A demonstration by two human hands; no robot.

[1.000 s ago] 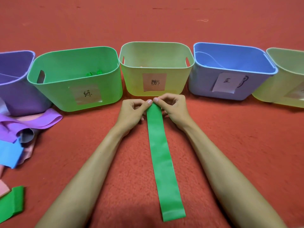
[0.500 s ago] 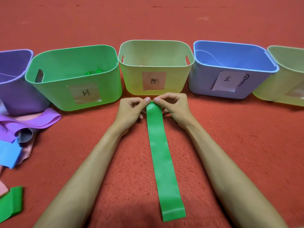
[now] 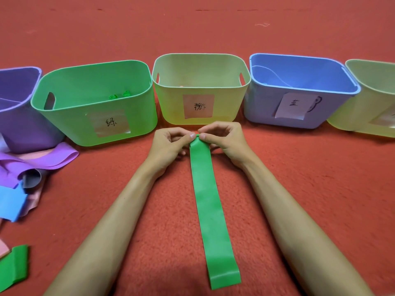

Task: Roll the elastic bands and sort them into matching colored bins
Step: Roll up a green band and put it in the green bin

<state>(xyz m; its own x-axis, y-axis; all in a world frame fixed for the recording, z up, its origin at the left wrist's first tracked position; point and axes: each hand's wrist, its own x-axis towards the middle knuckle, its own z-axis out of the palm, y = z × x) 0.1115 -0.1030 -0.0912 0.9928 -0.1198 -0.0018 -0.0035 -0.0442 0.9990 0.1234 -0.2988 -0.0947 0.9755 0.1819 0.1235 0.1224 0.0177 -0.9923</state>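
We see the green band (image 3: pixel 210 210) lying flat on the red carpet (image 3: pixel 310 199), in the middle, running from near us toward the bins. Its far end is lifted a little and narrowed. The left hand (image 3: pixel 168 146) and the right hand (image 3: pixel 224 142) both pinch this end between thumb and forefinger, with the other fingers curled under. The fingers cover the tip, so we cannot tell how much of it is folded or rolled.

Just beyond the hands stands a yellow bin (image 3: pixel 171 103) with a paper label. To its left is the green bin (image 3: pixel 64 118); two small green rolls (image 3: pixel 113 96) show over its near wall, but the rest of its floor is hidden. To the right is a blue bin (image 3: pixel 263 107). A purple bin (image 3: pixel 19 129) at the far left and another yellow bin (image 3: pixel 350 118) at the far right are cut off by the frame.

At the left edge lies a loose pile of bands (image 3: pixel 42 159), purple, pink and blue, partly out of view. Near us, another green piece (image 3: pixel 15 265) is also cut off.

The carpet fills the whole picture.
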